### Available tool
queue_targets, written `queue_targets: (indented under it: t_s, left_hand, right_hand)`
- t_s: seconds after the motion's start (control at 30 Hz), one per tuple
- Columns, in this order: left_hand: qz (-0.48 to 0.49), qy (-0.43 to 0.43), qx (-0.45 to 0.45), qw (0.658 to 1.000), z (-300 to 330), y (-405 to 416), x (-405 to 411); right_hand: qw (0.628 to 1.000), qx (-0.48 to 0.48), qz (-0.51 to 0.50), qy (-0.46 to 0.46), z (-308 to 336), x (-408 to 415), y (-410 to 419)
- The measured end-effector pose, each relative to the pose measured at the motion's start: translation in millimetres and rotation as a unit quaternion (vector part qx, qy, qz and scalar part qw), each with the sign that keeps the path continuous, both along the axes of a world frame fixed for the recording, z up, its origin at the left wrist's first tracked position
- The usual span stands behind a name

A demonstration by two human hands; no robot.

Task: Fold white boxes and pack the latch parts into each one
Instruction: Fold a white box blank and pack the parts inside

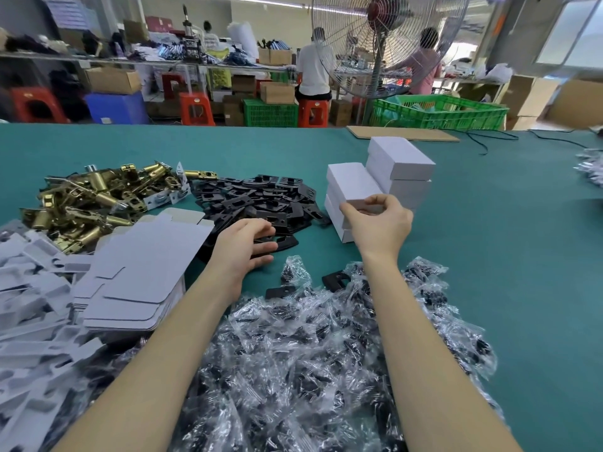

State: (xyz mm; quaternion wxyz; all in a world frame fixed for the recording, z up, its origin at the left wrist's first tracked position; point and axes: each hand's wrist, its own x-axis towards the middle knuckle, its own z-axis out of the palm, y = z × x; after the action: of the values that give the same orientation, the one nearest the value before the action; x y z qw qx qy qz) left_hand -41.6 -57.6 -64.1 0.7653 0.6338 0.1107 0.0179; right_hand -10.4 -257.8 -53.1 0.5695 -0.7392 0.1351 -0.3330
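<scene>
- Everything sits on a green counter (489,256), and I'll place stuff relative to the stack of folded white boxes (385,184) in the middle.
- That stack is two piles touching each other: a taller one at the back right and a lower one in front. All boxes are closed, so can't tell what's in them.
- Right hand (380,223) is at the near end of the top box (354,184) on the lower pile, grip closed on it with thumb and fingers pinching the end.
- Left hand (244,247) is left of the stack, fingers loosely spread and resting on the near edge of a pile of black plates (257,199); doesn't look like it's clamping anything.
- Further left of the plates there's a heap of brass latches (98,197), loose on the counter.
- Nearer than that, a stack of flat unfolded box blanks (143,275), and by the left edge a jumble of white card inserts (29,305).
- In front of the box stack, between and around both forearms, a big pile of little clear plastic bags (310,370) with dark bits inside, too small to make out.
- Way behind the stack there's a green plastic crate (440,117) and a big standing fan (381,44).
</scene>
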Motion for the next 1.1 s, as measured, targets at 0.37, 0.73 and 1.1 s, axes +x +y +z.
queue_targets:
  t_s: [0.37,0.73,1.1]
  left_hand:
    - [-0.01,-0.004,0.008,1.0,0,-1,0]
    - [-0.013,0.002,0.012,1.0,1,-2,0]
    - [-0.007,0.01,0.023,1.0,2,-3,-2]
  right_hand:
    - [0.998,-0.021,-0.023,0.053,1,0,-1]
    - [0.934,-0.224,0.238,0.141,10,-6,34]
    - [0.863,-0.348,0.306,0.202,22,-16,67]
